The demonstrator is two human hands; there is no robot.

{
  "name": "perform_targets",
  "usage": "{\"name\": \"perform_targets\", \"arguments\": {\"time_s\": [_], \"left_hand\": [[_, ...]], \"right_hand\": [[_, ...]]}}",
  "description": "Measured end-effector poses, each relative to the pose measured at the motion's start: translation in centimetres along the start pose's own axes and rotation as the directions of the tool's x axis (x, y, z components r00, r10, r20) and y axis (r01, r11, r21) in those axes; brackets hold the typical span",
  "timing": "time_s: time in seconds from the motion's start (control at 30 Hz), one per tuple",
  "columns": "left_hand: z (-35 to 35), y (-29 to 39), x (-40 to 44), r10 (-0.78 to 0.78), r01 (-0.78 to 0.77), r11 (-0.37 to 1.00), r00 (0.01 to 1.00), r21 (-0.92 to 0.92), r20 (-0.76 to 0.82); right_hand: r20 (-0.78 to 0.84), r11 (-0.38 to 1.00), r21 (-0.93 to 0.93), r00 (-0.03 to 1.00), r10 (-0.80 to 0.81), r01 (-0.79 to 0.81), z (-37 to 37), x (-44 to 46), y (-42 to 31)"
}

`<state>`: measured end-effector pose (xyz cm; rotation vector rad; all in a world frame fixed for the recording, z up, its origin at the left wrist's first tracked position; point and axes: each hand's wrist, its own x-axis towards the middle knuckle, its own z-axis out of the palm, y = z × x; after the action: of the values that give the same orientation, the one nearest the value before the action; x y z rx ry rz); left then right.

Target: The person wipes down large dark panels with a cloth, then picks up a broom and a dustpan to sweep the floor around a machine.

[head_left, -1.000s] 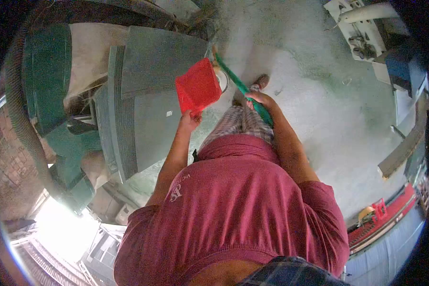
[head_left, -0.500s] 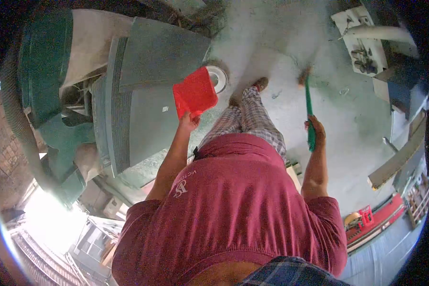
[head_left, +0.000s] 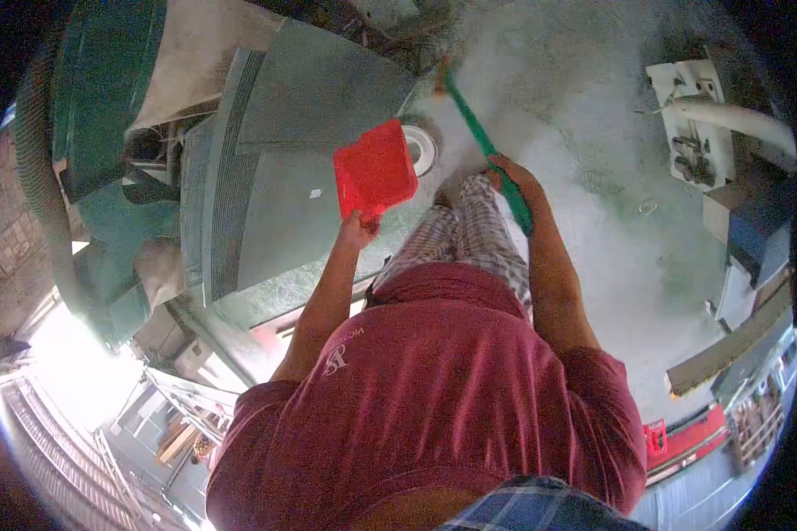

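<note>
- left hand [head_left: 360,228]: clasped on red dustpan [head_left: 377,166]; bright, uniform colour, broad pan, near grey panels [head_left: 288,221].
- right hand [head_left: 517,180]: wrapped around green brush [head_left: 472,122]; slender, thicker at near end, extended over floor [head_left: 620,265].
- brush tip [head_left: 441,78]: brownish, blurred, farthest out.

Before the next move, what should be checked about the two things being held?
1. Left hand gripping the red dustpan: ok, at its handle end.
2. Right hand gripping the green-handled brush: ok.
3. Dustpan and brush apart: ok, a gap shows.
4. Brush's far end touching the floor: cannot tell.
5. Dustpan clear of the round white object: cannot tell; they overlap in view.
</note>
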<state>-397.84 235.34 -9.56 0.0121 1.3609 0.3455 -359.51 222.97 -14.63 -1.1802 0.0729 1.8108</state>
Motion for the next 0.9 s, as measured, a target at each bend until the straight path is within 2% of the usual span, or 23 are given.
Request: {"name": "perform_targets", "arguments": {"time_s": [0.03,0.07,0.1,0.13,0.17,0.3,0.37,0.43,0.5,0.57,0.63,0.7,0.73,0.77,0.83,0.87,0.9], "left_hand": [[0.2,-0.2,-0.3,0.019,-0.019,1.000,1.000,0.003,-0.005],[0.8,-0.3,-1.0,0.024,-0.024,1.000,1.000,0.003,-0.010],[1.9,-0.3,-2.2,0.033,-0.033,0.999,0.999,0.000,-0.037],[2.4,-0.3,-2.8,0.041,-0.041,0.999,0.997,-0.002,-0.063],[2.4,-0.2,-2.8,0.043,-0.043,0.999,0.997,0.001,-0.067],[0.7,-1.1,-1.5,-0.014,0.014,1.000,0.996,-0.002,-0.089],[-0.1,-1.4,-0.5,-0.027,0.026,1.000,0.994,-0.004,-0.103],[-0.6,-1.5,0.5,-0.056,0.069,0.995,0.982,0.067,-0.179],[0.6,-1.4,0.4,-0.054,0.068,0.996,0.981,0.066,-0.188],[1.5,-1.2,0.6,-0.049,0.064,0.996,0.979,0.069,-0.197],[1.6,-1.0,1.5,-0.051,0.070,0.992,0.983,0.102,-0.176],[1.9,-0.4,2.9,-0.077,0.088,0.994,0.986,0.066,-0.151],[2.4,-0.3,3.6,-0.105,0.108,0.994,0.986,0.020,-0.132],[2.6,-0.2,4.3,-0.104,0.108,0.994,0.987,0.026,-0.123],[4.2,0.3,3.9,-0.048,0.050,0.992,0.999,0.116,-0.020],[5.2,0.6,3.9,-0.047,0.049,0.992,0.999,0.120,-0.016],[6.7,0.6,3.6,0.001,0.011,0.990,0.997,0.143,-0.081]], "right_hand": [[-0.011,0.890,-0.314,0.936,-0.352,0.331,1.0,1.8,0.7],[0.088,0.584,-0.580,0.756,-0.649,0.568,2.4,3.4,1.0],[0.090,0.586,-0.575,0.756,-0.648,0.571,3.7,4.0,-0.5],[-0.036,0.924,-0.239,0.948,-0.317,0.300,5.1,4.0,-3.0],[-0.006,0.985,0.151,0.997,0.082,-0.080,5.9,4.0,-4.5],[-0.057,0.974,0.205,0.992,0.110,-0.096,0.4,3.3,-3.7],[-0.058,0.965,0.257,0.997,-0.044,0.058,-2.7,1.2,-1.7],[-0.404,0.987,0.052,0.907,-0.118,0.151,1.3,-8.0,-5.7],[-0.500,0.986,-0.059,0.850,-0.167,0.159,-6.5,-8.0,-1.1],[-0.584,0.966,0.104,0.800,-0.134,0.238,-7.8,-12.5,-0.9],[-0.592,0.954,0.197,0.803,-0.068,0.226,-9.9,-15.2,-1.2],[-0.762,0.794,0.270,0.625,-0.170,0.544,-6.1,-19.1,-2.8],[-0.731,0.863,0.279,0.676,-0.093,0.421,-10.4,-18.9,-1.5],[-0.733,0.859,0.277,0.673,-0.100,0.430,-10.8,-19.7,-1.6],[-0.588,0.888,0.208,0.778,-0.221,0.409,-10.8,-21.6,-1.6],[-0.545,0.885,0.332,0.833,-0.102,0.326,-11.6,-21.4,-1.5],[-0.547,0.884,0.330,0.831,-0.105,0.329,-11.1,-21.1,-1.7]]}}
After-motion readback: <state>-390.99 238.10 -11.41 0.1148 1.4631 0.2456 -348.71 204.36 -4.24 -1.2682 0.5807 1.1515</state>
